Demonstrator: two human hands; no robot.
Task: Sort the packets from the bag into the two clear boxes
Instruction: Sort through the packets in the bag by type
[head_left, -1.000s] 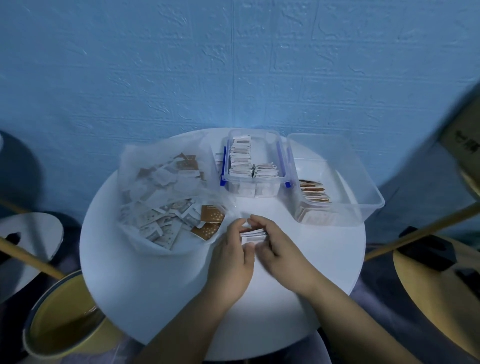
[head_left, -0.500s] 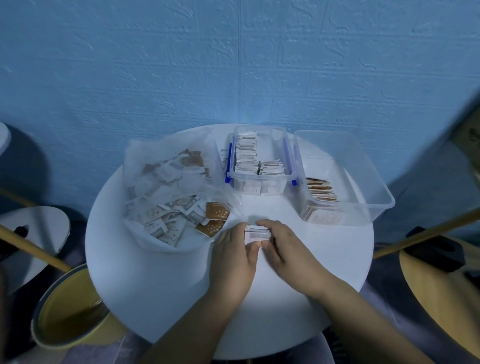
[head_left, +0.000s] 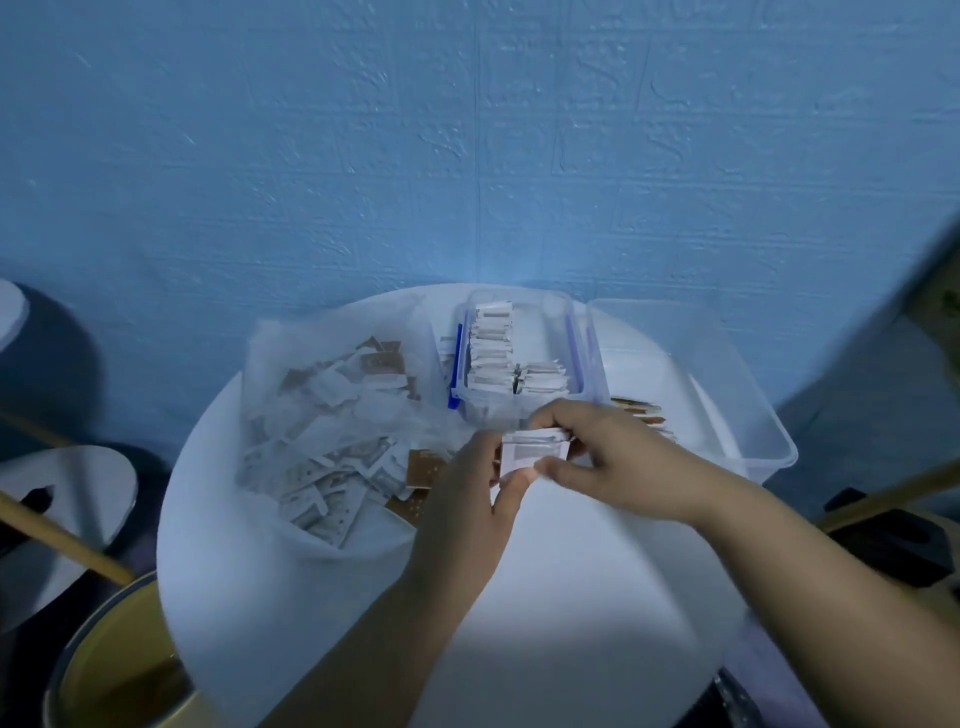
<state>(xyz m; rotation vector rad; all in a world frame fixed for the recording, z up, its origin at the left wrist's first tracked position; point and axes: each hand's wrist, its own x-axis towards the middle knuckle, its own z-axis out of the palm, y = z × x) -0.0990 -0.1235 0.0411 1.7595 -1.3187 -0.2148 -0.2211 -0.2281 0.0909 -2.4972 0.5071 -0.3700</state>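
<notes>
A small stack of white packets (head_left: 530, 453) is held upright between both hands just above the round white table (head_left: 545, 623). My left hand (head_left: 467, 499) pinches its left and lower edge. My right hand (head_left: 618, 462) grips it from the right and top. A clear plastic bag (head_left: 322, 436) of mixed white and brown packets lies open at the left. The small clear box with blue clips (head_left: 519, 364) holds rows of white packets, directly behind my hands. The larger clear box (head_left: 727, 395) at the right holds brown packets, partly hidden by my right hand.
A blue textured wall rises right behind the table. A yellow bucket (head_left: 119, 665) stands on the floor at lower left, beside a round stool (head_left: 67, 499) with wooden legs. Another wooden-legged stool shows at the right edge.
Both hands have lifted the stack of white packets off the table and turned it upright, moving it a little toward the small box.
</notes>
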